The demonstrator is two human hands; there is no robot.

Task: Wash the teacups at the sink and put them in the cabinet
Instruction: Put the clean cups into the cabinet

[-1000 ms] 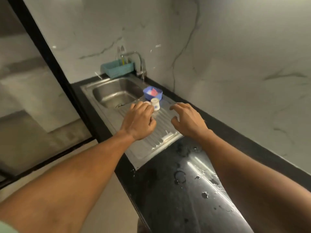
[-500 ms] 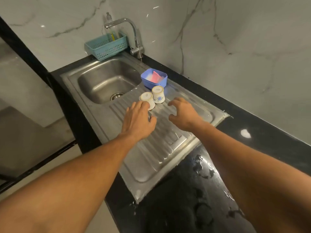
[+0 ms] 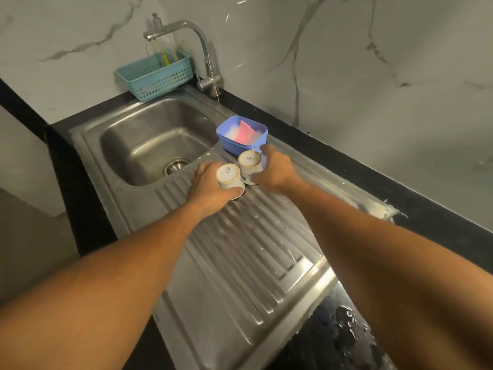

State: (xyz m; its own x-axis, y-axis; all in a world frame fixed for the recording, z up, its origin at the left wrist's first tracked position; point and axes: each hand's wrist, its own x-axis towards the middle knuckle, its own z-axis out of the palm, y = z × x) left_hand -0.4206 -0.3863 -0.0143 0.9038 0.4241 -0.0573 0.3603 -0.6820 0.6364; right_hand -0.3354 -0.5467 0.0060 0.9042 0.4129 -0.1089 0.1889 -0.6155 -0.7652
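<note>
Apparently inverted teacups (image 3: 229, 177), rims behind fingers (image 3: 209, 165).

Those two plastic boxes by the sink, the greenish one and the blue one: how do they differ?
The teal basket has walls full of holes; the blue tub has solid walls. The basket stands behind the basin by the wall; the tub sits on the ribbed drainboard. The basket holds a yellow-handled tool, the tub a pink piece. Both are open-topped plastic.
</note>
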